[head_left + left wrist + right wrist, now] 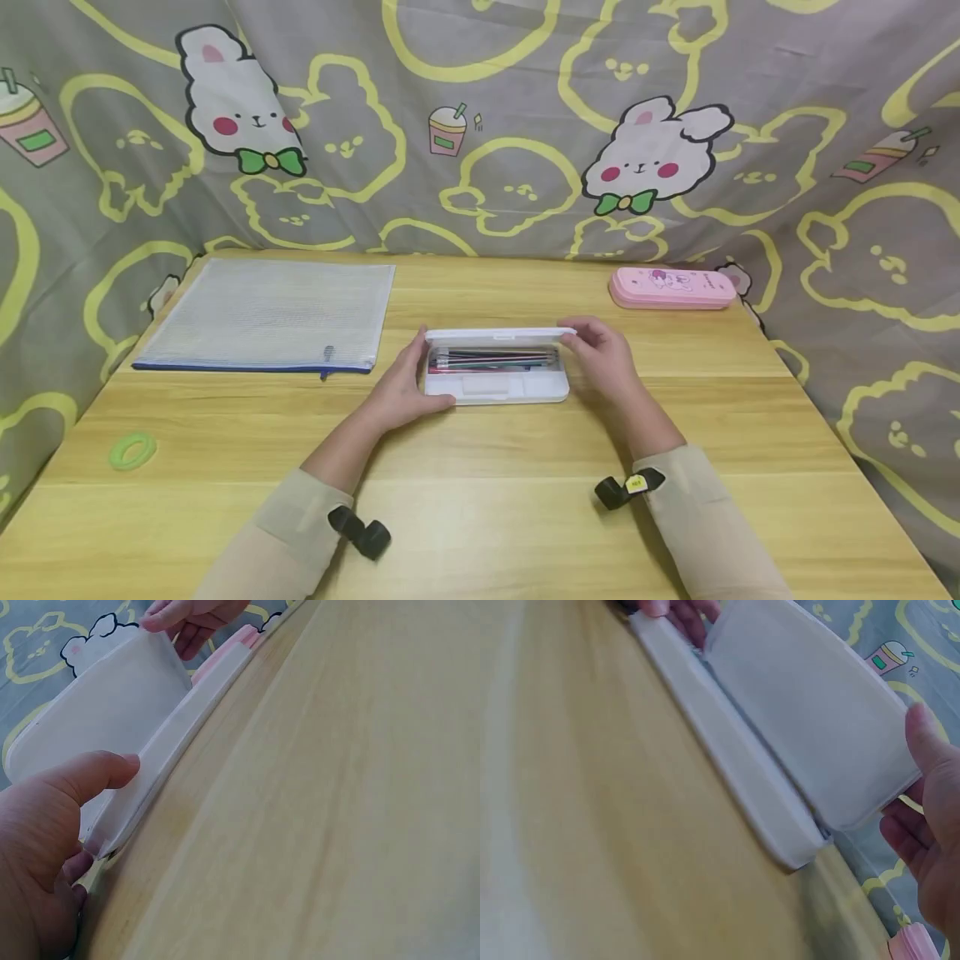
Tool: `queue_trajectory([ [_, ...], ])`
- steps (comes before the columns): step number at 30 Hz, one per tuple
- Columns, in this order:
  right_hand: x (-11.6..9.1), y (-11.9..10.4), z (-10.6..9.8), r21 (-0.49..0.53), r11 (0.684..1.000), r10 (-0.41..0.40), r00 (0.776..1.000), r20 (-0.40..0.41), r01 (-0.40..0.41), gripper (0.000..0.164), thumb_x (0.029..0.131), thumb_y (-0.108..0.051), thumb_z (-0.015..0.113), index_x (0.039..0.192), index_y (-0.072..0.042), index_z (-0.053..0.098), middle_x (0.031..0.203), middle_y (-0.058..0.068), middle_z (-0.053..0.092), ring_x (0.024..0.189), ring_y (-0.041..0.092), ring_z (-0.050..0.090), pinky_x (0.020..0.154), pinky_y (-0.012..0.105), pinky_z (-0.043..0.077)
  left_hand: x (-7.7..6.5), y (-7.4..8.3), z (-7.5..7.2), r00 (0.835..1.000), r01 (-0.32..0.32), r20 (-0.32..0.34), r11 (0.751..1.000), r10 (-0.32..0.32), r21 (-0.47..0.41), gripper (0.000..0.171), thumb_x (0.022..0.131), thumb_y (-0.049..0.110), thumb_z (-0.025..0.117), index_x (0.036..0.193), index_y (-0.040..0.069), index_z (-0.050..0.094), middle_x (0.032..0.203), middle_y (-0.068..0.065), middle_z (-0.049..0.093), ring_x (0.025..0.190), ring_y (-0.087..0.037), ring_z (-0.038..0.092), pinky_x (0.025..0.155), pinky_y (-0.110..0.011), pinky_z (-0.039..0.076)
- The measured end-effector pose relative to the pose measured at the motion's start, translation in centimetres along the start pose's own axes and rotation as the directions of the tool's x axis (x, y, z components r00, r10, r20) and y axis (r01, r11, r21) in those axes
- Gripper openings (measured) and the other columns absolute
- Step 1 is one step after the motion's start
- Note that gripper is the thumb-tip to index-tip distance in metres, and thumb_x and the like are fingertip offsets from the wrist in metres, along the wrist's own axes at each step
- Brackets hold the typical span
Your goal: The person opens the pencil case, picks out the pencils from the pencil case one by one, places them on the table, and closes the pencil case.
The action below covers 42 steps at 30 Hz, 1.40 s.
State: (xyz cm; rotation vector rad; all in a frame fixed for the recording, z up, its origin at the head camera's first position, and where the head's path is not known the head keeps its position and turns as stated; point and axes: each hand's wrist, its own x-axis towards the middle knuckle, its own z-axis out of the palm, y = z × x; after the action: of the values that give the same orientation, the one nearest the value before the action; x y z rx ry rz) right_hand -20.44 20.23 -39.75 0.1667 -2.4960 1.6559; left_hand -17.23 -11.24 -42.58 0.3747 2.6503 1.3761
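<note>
A white pencil case (497, 387) lies on the table with its lid (480, 336) raised and tilted. Inside it are several pencils (491, 360). My left hand (402, 389) grips the left end of the case, thumb over the front edge and fingers around the far side. With my right hand (606, 360) I hold the lid's right end between thumb and fingers. The left wrist view shows the left thumb on the case's rim (154, 761). In the right wrist view, the right hand (937, 802) is at the lid's outer corner.
A mesh zipper pouch (270, 312) with a blue edge lies at the back left. At the back right sits a pink pencil case (672, 288). A green ring (132, 451) is on the left of the wooden table (495, 500). Patterned cloth (517, 108) hangs behind and on both sides.
</note>
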Motion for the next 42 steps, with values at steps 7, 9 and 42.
queue_trajectory([
  [7,1.5,-0.5,-0.2,0.027,0.999,0.023,1.000,-0.003,-0.023,0.030,0.101,-0.016,0.052,0.128,-0.002,0.054,0.113,0.017,0.065,0.089,-0.004,0.060,0.083,0.019,0.053,0.0,0.0,0.0,0.999,-0.032,-0.018,1.000,0.032,-0.002,0.131,0.068,0.029,0.088,0.158,0.009,-0.006,0.162,-0.020,0.016,0.145,-0.039,0.031,0.120,-0.055,0.021],
  [9,2.0,-0.6,-0.2,0.032,0.999,0.026,1.000,-0.014,-0.025,0.030,0.101,-0.014,0.051,0.128,-0.001,0.053,0.111,0.019,0.066,0.086,-0.004,0.061,0.080,0.020,0.054,-0.1,0.0,0.0,0.999,-0.034,-0.020,0.999,0.034,0.003,0.133,0.067,0.029,0.088,0.158,0.012,-0.006,0.164,-0.019,0.013,0.145,-0.039,0.030,0.120,-0.055,0.020],
  [42,4.3,1.4,1.3,-0.001,0.987,0.161,0.987,-0.024,-0.161,0.038,0.101,-0.016,0.050,0.139,-0.017,0.053,0.104,0.013,0.063,0.072,0.015,0.053,0.056,0.018,0.044,0.4,0.0,-0.3,0.997,-0.048,0.068,0.993,0.041,0.108,0.128,0.067,0.040,0.085,0.157,0.005,0.001,0.166,-0.012,-0.005,0.152,-0.040,0.005,0.121,-0.057,0.013],
])
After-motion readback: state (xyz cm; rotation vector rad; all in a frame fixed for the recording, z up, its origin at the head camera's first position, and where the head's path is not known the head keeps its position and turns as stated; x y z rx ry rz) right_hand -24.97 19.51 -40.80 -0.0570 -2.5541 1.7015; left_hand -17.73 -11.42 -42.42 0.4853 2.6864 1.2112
